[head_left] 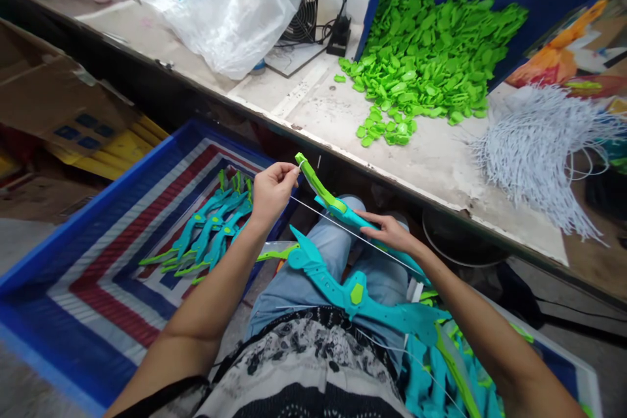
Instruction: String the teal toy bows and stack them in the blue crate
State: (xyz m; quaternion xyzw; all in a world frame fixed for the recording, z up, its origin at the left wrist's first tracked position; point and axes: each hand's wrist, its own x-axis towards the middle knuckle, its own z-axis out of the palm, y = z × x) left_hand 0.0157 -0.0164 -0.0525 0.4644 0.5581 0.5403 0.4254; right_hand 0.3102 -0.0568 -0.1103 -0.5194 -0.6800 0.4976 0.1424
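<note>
A teal toy bow (353, 217) with a green limb is held slantwise over my knees. My right hand (389, 233) grips its teal middle, fingers on top and thumb below. Beside the green tip, my left hand (275, 191) is closed in a pinch on the white bowstring (323, 214), which loops at the tip and runs taut along the bow. What lies inside the pinch is partly hidden by my fingers. Across my lap rests a second toy bow (321, 279), teal with green limbs and a loose string, touched by neither hand.
Left of me, a blue crate (44, 274) holds several toy bows (208, 225); more bows (431, 366) fill a crate at right. On the bench (337, 134) lie green pieces (431, 46), white strings (539, 150), a plastic bag (235, 13) and a fan (304, 13). Its edge runs just beyond my hands.
</note>
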